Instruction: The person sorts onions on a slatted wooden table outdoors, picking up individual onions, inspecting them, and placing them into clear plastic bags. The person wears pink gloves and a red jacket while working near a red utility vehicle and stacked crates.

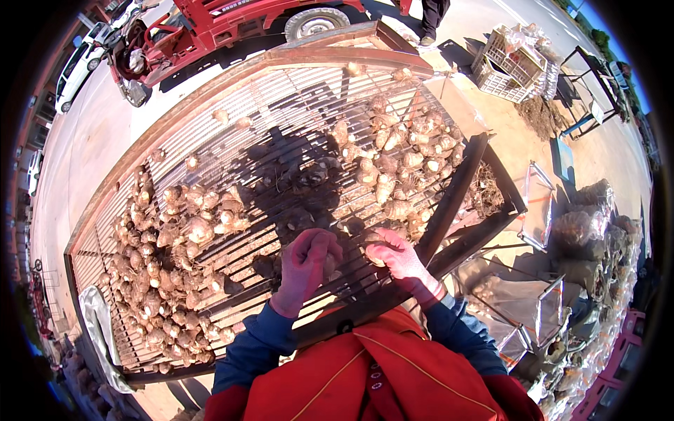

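Note:
Pink-gloved, my left hand [311, 258] is curled around a shaded corm [330, 266] near the front edge of the slatted metal sorting table [247, 287]. My right hand [398, 259], in a matching glove, grips a taro corm [374, 259] between thumb and fingers, beside a diagonal metal bar [454, 192]. Many brown taro corms with pale cut ends form a left-hand heap [152, 302] and a smaller right-hand heap [416, 152]. Between the heaps, more corms [314, 173] lie in my shadow, their outlines hard to make out.
At the right corner, root scraps [485, 192] lie behind the bar. Clear plastic bags on wire frames [547, 310] hang at my right, near filled bags [584, 221]. Stacked crates [508, 68], a red vehicle [226, 31] and a person's leg [433, 21] are beyond the table.

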The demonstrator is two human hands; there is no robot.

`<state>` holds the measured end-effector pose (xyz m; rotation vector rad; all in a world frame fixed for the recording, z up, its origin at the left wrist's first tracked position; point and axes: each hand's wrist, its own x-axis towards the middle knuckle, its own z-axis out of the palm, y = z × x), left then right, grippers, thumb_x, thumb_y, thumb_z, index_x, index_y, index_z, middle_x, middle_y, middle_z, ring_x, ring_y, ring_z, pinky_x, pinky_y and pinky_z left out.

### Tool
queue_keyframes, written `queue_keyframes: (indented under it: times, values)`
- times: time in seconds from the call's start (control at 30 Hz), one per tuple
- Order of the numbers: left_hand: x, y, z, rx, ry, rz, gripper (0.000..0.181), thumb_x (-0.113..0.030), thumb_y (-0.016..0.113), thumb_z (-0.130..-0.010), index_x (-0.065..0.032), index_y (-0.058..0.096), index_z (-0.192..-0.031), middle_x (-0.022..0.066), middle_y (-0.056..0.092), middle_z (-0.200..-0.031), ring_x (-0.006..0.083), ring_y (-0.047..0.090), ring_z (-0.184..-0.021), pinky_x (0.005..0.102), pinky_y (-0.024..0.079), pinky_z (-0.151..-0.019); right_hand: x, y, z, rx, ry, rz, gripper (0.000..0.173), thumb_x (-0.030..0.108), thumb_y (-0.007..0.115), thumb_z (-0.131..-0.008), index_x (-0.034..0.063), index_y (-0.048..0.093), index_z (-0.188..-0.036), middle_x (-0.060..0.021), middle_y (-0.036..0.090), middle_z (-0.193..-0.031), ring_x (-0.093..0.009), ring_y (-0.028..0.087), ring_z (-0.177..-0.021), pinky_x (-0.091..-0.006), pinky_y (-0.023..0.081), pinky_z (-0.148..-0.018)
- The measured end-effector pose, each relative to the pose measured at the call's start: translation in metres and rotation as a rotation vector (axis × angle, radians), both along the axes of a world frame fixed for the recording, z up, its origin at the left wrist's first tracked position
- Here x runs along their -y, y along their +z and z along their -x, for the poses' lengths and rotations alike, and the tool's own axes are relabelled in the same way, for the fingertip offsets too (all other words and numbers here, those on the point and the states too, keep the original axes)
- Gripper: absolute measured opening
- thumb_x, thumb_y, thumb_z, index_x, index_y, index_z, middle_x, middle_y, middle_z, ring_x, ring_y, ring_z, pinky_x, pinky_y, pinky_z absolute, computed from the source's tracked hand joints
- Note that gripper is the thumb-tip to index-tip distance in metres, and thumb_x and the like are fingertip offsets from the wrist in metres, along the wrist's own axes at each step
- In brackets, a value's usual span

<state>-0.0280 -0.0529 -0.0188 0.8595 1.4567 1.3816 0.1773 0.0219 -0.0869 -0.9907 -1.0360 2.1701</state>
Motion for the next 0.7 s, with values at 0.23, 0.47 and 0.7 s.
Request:
queue_keyframes:
  times: [0.23, 0.47, 0.7]
  values:
    - [-0.002, -0.019, 0.031, 0.562, 0.261, 0.131, 0.04, -0.033, 0.053, -0.093, -0.0043, 0.054, -0.121, 0.011, 0.062, -0.098, 0.0199, 0.062, -0.067, 0.0327, 0.052, -0.055, -0.071, 0.037, -0.03, -0.079, -0.286, 0.077, 0.016, -0.005, 0.058, -0.077, 0.0058, 0.053, -0.087, -0.0022, 0.058, -0.078, -0.013, 0.057, -0.068, -0.0262, 0.045, -0.062]
    - [0.006, -0.028, 0.013, 0.574, 0.086, 0.209, 0.04, -0.035, 0.05, -0.094, -0.0049, 0.055, -0.12, 0.0092, 0.062, -0.096, 0.0194, 0.063, -0.069, 0.0337, 0.052, -0.056, -0.115, 0.025, -0.003, 1.088, 0.418, -1.157, 0.03, 0.024, 0.068, -0.077, 0.0068, 0.056, -0.097, -0.0183, 0.056, -0.095, -0.037, 0.06, -0.084, -0.0464, 0.047, -0.071]
    - [-0.002, -0.027, 0.0, 0.497, -0.071, 0.159, 0.038, -0.032, 0.05, -0.095, -0.0031, 0.055, -0.119, 0.011, 0.064, -0.093, 0.0211, 0.063, -0.067, 0.0332, 0.052, -0.054, -0.115, 0.017, 0.019, 1.354, 0.856, -1.373, 0.029, 0.027, 0.068, -0.07, 0.0105, 0.063, -0.093, -0.0143, 0.058, -0.098, -0.031, 0.063, -0.089, -0.0454, 0.05, -0.073]
